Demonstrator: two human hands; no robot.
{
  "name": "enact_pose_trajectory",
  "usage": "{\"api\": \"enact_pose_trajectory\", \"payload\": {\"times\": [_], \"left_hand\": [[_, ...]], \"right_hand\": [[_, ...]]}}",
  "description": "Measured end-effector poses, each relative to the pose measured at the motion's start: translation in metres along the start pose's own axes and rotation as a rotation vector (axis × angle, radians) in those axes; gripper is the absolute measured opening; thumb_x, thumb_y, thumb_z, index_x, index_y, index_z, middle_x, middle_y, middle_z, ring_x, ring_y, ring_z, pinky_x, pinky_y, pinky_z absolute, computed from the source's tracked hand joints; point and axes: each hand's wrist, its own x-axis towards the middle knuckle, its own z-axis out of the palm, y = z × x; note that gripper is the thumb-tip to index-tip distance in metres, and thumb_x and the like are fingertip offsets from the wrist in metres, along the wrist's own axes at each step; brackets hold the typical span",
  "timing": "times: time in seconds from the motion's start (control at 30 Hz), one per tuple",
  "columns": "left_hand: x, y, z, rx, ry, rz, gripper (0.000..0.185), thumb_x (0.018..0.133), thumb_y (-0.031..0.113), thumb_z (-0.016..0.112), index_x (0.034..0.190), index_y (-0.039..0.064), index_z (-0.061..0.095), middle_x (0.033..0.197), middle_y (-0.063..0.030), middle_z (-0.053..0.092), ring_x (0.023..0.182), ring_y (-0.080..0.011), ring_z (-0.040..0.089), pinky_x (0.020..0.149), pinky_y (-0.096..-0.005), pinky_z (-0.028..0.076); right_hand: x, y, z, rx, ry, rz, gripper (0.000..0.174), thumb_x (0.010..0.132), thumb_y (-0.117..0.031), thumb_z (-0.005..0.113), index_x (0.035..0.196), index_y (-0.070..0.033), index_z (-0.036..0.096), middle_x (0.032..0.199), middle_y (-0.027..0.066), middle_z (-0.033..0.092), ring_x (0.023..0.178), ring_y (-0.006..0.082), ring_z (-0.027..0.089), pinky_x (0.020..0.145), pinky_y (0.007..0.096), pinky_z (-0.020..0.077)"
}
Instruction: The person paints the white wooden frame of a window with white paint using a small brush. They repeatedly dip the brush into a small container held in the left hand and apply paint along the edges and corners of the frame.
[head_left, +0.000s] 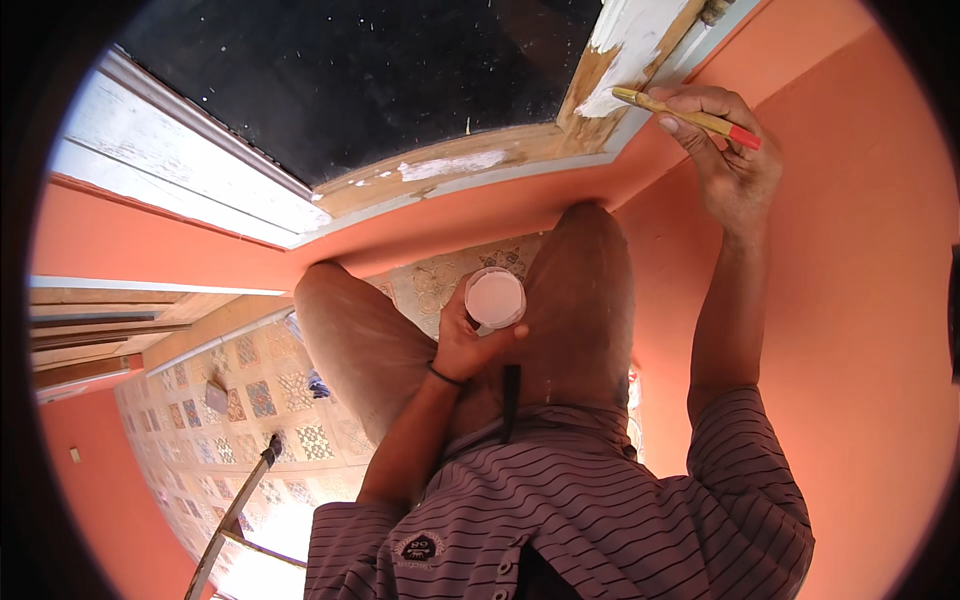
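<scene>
My right hand (712, 142) grips a paintbrush (701, 118) with a wooden handle and a red end. Its bristle end is against the white-painted patch on the wooden window frame (574, 142), near the lower right corner. White paint covers part of that upright; bare wood shows beside it and along much of the bottom rail. In front of my lap, my left hand (469, 337) holds a small cup of white paint (495, 298). The cup is tilted little, and its contents show from above.
Dark glass (375, 82) speckled with white fills the frame. An orange wall (840, 300) rises close on my right. Patterned floor tiles (259, 397) spread to the left, with a small block (216, 397) on them. A ladder-like wooden frame (232, 517) stands at lower left.
</scene>
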Motion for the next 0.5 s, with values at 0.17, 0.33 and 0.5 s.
{"api": "enact_pose_trajectory", "payload": {"times": [0.17,0.33,0.5], "left_hand": [[0.0,0.0,-0.002,-0.013,0.014,0.013,0.081,0.077,0.007,0.098,0.147,0.002,0.056,0.131,-0.006,0.069,0.123,-0.0157,0.066,0.107,-0.0342,0.055],[0.001,0.001,0.0,-0.015,-0.009,0.022,0.082,0.077,0.006,0.098,0.147,0.002,0.056,0.133,-0.0063,0.068,0.123,-0.0156,0.066,0.108,-0.0348,0.055],[0.0,0.002,0.002,0.012,0.005,-0.011,0.083,0.076,0.007,0.098,0.148,0.002,0.056,0.132,-0.0067,0.069,0.123,-0.0159,0.066,0.108,-0.035,0.055]], "right_hand": [[0.029,-0.007,-0.006,-0.147,-0.037,-0.341,0.02,0.098,0.01,0.075,0.117,0.006,0.073,0.114,0.0142,0.08,0.105,0.0205,0.078,0.097,0.0325,0.0651],[0.04,-0.016,-0.021,-0.248,0.082,-0.488,0.021,0.094,0.016,0.076,0.112,0.007,0.071,0.108,0.0235,0.079,0.106,0.0326,0.08,0.091,0.0397,0.068],[0.035,-0.034,-0.032,-0.153,0.245,-0.541,0.021,0.094,0.016,0.076,0.112,0.007,0.07,0.108,0.024,0.079,0.105,0.0327,0.079,0.091,0.0395,0.0681]]}}
